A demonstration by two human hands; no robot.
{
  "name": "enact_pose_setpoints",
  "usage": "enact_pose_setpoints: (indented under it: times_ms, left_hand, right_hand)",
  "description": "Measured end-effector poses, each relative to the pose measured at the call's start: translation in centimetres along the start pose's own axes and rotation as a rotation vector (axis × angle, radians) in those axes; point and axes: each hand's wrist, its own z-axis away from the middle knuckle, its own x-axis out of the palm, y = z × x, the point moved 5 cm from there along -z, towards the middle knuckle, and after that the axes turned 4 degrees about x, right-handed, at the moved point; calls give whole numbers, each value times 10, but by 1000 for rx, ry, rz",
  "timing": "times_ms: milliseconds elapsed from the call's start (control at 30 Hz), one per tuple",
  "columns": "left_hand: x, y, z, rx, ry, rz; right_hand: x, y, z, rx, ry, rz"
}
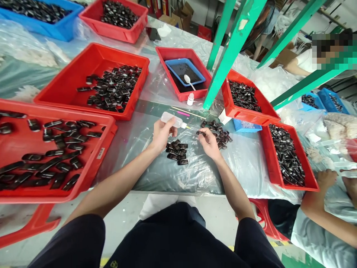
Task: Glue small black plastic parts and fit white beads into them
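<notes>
My left hand is closed around a translucent squeeze bottle, whose thin yellowish tip points right. Facing that tip, my right hand pinches a small dark glossy piece between thumb and fingers. A pile of similar black pieces lies on the plastic sheet below the bottle. Another heap of them sits just beyond my right hand, partly hidden by it. Tiny clear bits are scattered between the two piles. Behind the bottle lie a pink stick and thin wooden sticks.
Red bins of black pieces stand left and right. A red tray holds a blue tray and white spoon; a small white bottle stands before it. Green posts rise behind the work area. A person's arm is at right.
</notes>
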Motion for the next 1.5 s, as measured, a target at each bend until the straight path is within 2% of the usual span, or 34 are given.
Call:
enact_pose_setpoints:
  times_ms: [200, 400, 633, 800, 1000, 1267, 1500]
  left_hand:
    - [3, 3, 2, 0, -34, 7]
    - [2, 0, 2, -32, -34, 16]
    - [5, 3, 3, 23, -72, -33]
    - [5, 3, 4, -29, -37, -12]
    - [5, 1, 3, -52, -45, -22]
    - [4, 3, 1, 29, -91, -103]
    - [1, 0, -1, -25, -49, -62]
  right_hand:
    - [6, -2, 1, 3, -103, -197]
    - [8, -10, 4, 4, -137, -210]
    - [11, -14, 6, -25, -152, -207]
    - [11, -15, 9, -39, -158, -175]
    - [12, -16, 10, -47, -182, -189]
    - [12, -12, 10, -25, -203, -211]
    - [13, -9, 10, -25, -217, -239]
